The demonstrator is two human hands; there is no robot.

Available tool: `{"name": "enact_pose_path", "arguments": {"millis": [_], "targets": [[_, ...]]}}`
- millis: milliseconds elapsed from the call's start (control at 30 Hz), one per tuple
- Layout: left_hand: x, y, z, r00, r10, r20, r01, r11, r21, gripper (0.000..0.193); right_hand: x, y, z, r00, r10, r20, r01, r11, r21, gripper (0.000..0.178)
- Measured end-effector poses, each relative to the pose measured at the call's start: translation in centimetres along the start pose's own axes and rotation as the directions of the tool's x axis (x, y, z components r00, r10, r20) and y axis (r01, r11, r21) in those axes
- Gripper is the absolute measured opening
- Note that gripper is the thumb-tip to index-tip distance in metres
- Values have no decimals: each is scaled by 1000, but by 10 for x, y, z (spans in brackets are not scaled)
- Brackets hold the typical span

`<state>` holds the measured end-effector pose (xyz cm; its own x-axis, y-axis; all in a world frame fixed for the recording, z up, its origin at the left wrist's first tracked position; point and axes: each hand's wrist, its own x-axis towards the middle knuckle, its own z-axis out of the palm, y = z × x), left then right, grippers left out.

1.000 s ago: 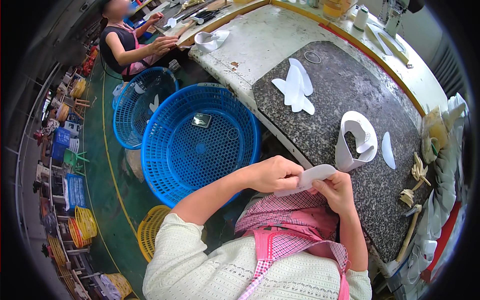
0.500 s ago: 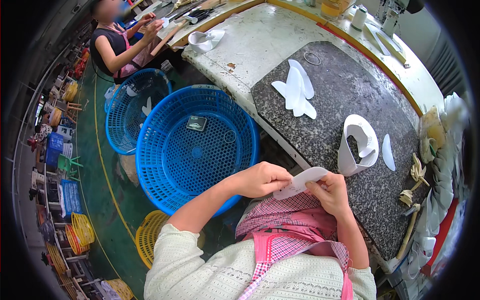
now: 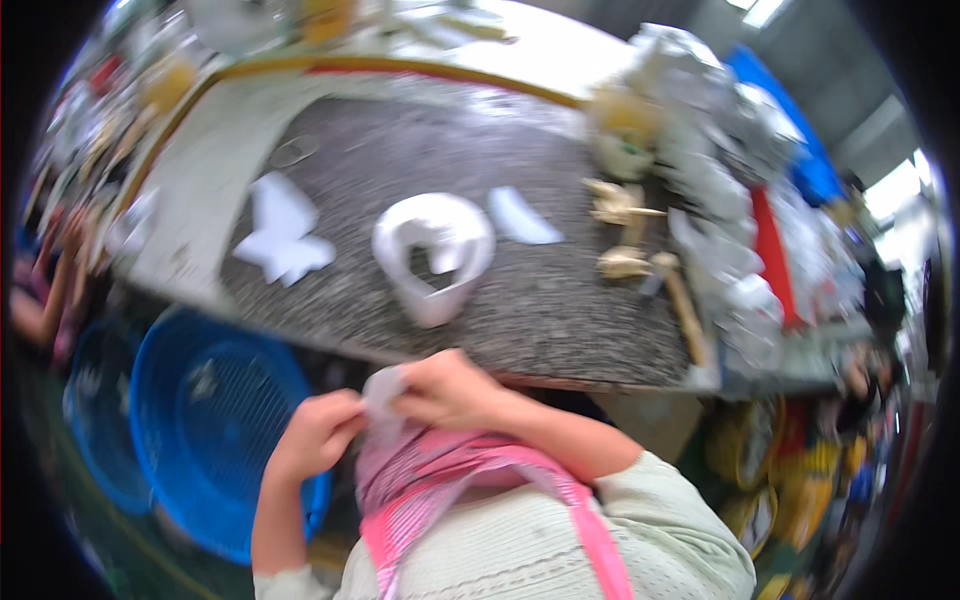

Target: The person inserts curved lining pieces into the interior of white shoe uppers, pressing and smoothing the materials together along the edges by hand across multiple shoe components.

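Observation:
A white curved flat piece point(image 3: 383, 402), blurred by motion, is held over my lap between both hands. My left hand point(image 3: 318, 435) pinches one edge of it with closed fingers. My right hand point(image 3: 445, 388) grips the opposite side, close to the front edge of the dark speckled stone slab point(image 3: 560, 310). On the slab, beyond my hands, stands a curled bundle of white pieces point(image 3: 425, 285), bent into an open ring. A single white leaf-shaped piece point(image 3: 525, 216) lies to its right. Several loose white pieces point(image 3: 285, 225) overlap to its left.
Left of my lap is a large blue plastic basket point(image 3: 145, 420). A wooden-handled tool point(image 3: 682, 310) and beige pieces point(image 3: 622, 262) lie at the slab's right side. White bundles point(image 3: 700, 190) are heaped farther right. A co-worker's arm point(image 3: 65, 270) shows at far left.
The view has swung right, so the slab and baskets appear farther left. Both hands still hold the white piece, which now appears more upright. The loose pieces and curled bundle remain on the slab.

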<state>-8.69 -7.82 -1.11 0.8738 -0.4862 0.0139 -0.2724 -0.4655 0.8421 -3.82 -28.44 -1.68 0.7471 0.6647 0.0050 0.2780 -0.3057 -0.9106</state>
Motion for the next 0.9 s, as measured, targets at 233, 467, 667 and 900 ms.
{"name": "enact_pose_path", "arguments": {"millis": [233, 467, 667, 900], "targets": [[7, 12, 18, 996, -42, -79, 43, 999, 12, 15, -14, -5, -2, 988, -130, -78, 125, 990, -58, 13], [-2, 13, 14, 996, -53, 67, 53, 999, -2, 14, -20, 1, -4, 996, -90, 0, 90, 992, -87, 16], [-1, 17, 13, 994, -69, 83, 74, 996, -57, 18, -16, -2, -10, 1000, -17, 5, 18, 1000, -11, 19], [-7, 7, 40, 971, -86, -224, 45, 983, -180, 8, -58, 1, -100, 866, -258, -428, 58, 903, -426, 45]]}}
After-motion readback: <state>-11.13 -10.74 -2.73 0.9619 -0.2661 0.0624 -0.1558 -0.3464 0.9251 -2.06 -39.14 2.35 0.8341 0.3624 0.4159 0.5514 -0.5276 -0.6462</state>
